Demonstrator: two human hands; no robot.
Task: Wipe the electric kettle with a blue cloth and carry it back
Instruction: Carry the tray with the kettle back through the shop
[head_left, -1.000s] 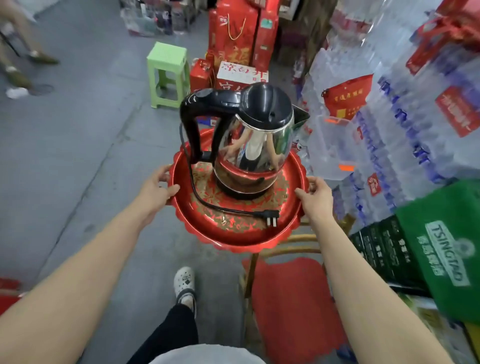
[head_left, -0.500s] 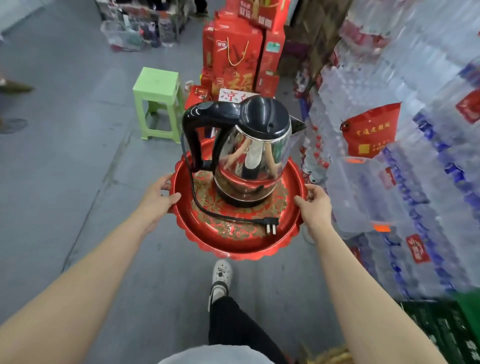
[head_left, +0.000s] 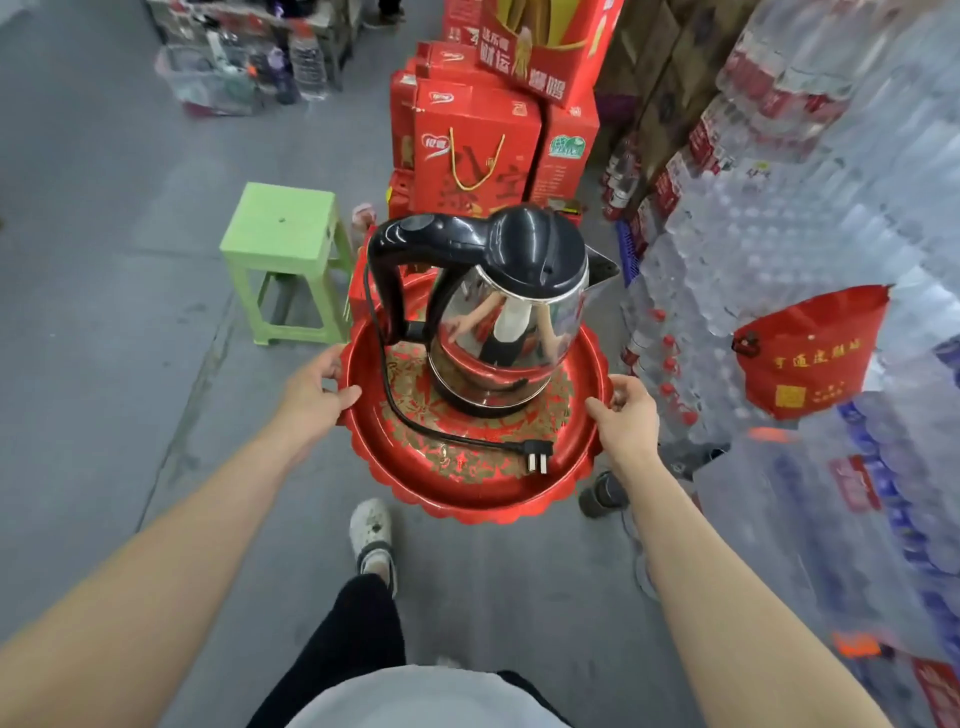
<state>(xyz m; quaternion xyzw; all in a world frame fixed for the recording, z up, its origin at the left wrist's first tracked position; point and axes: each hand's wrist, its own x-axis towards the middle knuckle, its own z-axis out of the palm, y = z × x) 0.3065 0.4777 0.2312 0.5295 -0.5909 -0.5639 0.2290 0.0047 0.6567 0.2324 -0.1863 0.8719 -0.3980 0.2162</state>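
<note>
A steel electric kettle with a black lid and black handle stands upright on a round red tray with a scalloped rim. Its black cord and plug lie coiled on the tray in front of it. My left hand grips the tray's left rim, thumb over the edge. Gripping the right rim the same way is my right hand. The tray is held in the air above the grey floor. No blue cloth is in view.
A green plastic stool stands ahead on the left. Stacked red gift boxes stand straight ahead. Shrink-wrapped packs of water bottles wall the right side, a red bag hanging on them. My foot steps on open grey floor.
I have walked forward with the tray: the chair and green bag have left the view, while the stool and red boxes have come closer. Both hands keep their grip.
</note>
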